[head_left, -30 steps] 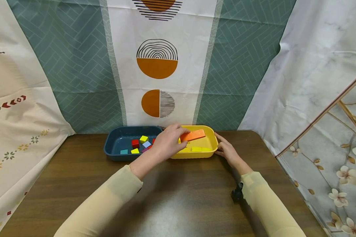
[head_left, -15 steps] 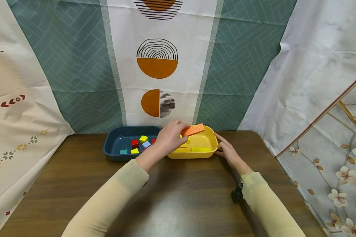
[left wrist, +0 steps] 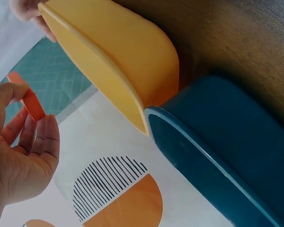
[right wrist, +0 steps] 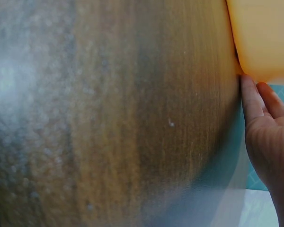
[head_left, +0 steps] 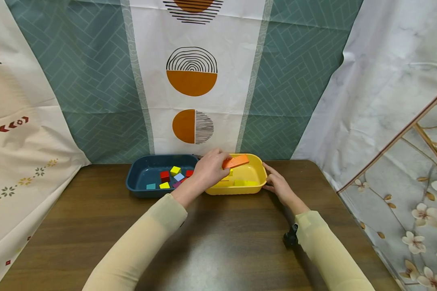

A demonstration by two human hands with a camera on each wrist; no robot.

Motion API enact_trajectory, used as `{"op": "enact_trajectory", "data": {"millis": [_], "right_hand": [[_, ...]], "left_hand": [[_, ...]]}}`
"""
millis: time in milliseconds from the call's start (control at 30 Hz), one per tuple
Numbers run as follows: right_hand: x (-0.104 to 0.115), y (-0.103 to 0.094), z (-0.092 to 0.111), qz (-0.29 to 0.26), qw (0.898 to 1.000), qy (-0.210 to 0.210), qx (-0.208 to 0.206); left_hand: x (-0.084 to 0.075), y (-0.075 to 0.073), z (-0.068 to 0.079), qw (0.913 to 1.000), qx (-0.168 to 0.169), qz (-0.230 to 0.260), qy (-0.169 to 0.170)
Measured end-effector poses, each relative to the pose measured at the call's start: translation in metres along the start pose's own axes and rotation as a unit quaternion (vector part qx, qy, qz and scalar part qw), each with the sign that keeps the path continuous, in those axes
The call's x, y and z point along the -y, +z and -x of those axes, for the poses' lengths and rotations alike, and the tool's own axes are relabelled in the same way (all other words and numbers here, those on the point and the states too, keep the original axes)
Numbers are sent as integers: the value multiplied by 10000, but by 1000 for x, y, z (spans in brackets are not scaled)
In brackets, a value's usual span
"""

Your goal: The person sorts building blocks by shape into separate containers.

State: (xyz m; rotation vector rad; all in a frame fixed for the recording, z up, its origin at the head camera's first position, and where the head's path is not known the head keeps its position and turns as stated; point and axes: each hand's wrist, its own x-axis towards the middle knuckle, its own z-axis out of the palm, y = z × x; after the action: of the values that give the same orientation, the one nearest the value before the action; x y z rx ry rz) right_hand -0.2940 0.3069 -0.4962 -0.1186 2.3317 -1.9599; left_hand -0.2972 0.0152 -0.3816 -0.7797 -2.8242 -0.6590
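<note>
My left hand (head_left: pixel 213 167) pinches a flat, oblong orange block (head_left: pixel 236 161) between thumb and fingers, over the yellow tray (head_left: pixel 236 190). In the left wrist view the orange block (left wrist: pixel 33 104) stands out from the fingertips, apart from the tray's rim. Yellow blocks (head_left: pixel 245 183) lie inside this tray, some partly hidden by my left hand. My right hand (head_left: pixel 280 188) touches the tray's right end with extended fingers, and in the right wrist view the fingertips (right wrist: pixel 247 87) meet its outer wall.
A dark blue tray (head_left: pixel 142 193) stands left of the yellow one, holding several small blocks, among them a red cube (head_left: pixel 164 176) and a yellow cube (head_left: pixel 175 171). Both trays sit at the back of the wooden table (head_left: pixel 218 242), before a hanging patterned cloth (head_left: pixel 193 101).
Over the last second my left hand has lifted the orange block up from the yellow blocks and shifted slightly right. It has dipped a little since half a second ago. My right hand stays put.
</note>
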Motion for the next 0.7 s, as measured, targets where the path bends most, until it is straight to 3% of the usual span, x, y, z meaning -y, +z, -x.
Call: {"op": "enact_trajectory", "data": {"millis": [700], "right_hand": [[-2,-1,-2,35,9999,86,-44]], "left_hand": [[4,13,-13,9980,154,187,-581]]}}
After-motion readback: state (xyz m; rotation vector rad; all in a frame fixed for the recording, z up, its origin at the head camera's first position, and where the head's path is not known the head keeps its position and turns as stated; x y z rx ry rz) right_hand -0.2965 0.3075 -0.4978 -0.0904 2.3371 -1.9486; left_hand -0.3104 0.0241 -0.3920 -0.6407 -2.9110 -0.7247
